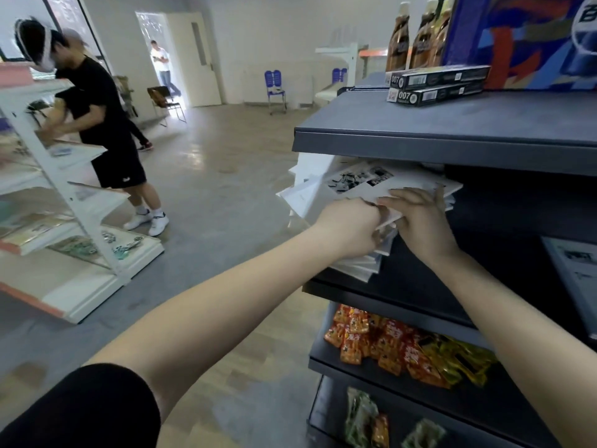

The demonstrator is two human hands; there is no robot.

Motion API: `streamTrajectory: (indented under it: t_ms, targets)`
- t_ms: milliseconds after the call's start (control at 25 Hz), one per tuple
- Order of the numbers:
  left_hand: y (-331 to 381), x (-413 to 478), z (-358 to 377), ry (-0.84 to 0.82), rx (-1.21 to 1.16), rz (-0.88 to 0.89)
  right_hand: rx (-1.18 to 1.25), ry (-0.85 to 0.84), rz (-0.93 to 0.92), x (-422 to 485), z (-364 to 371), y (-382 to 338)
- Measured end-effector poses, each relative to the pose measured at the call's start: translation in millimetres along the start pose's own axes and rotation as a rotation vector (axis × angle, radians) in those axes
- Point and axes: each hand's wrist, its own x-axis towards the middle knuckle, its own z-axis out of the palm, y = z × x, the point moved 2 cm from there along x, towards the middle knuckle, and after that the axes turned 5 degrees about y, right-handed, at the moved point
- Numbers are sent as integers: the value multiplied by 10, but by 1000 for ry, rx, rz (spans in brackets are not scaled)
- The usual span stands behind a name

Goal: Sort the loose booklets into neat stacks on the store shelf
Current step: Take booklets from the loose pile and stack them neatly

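A messy pile of white booklets [350, 181] lies on the second dark shelf [416, 295], fanned out and overhanging its left end. The top booklet shows black-and-white pictures. My left hand [350, 226] grips the near edge of the upper booklets, fingers curled around them. Right beside it, my right hand [420, 218] holds the same bundle, with its fingers over the top and its thumb underneath. More booklets [358, 268] sit stacked below my left hand. A single booklet [578, 270] lies further right on the same shelf.
The shelf above [452, 137] hangs close over the pile and carries two dark 007 boxes [436, 87] and bottles [420, 37]. Lower shelves hold red and yellow snack packets [387, 344]. A person [103, 124] works at a white rack [64, 221] to the left.
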Motion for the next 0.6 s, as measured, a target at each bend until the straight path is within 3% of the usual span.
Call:
streamTrajectory:
  t_ms: [120, 200, 320, 440, 600]
  targets:
    - [-180, -173, 56, -110, -374, 136, 104, 25, -3, 96, -23, 341]
    - [-336, -258, 161, -133, -304, 159, 290, 3, 81, 172, -47, 494]
    - [-539, -265, 340, -72, -72, 49, 319, -57, 111, 194, -138, 580]
    - [-543, -224, 391, -21, -34, -45, 349, -153, 75, 135, -290, 570]
    - [-302, -205, 407, 95, -31, -141, 494, -145, 2, -38, -614, 427]
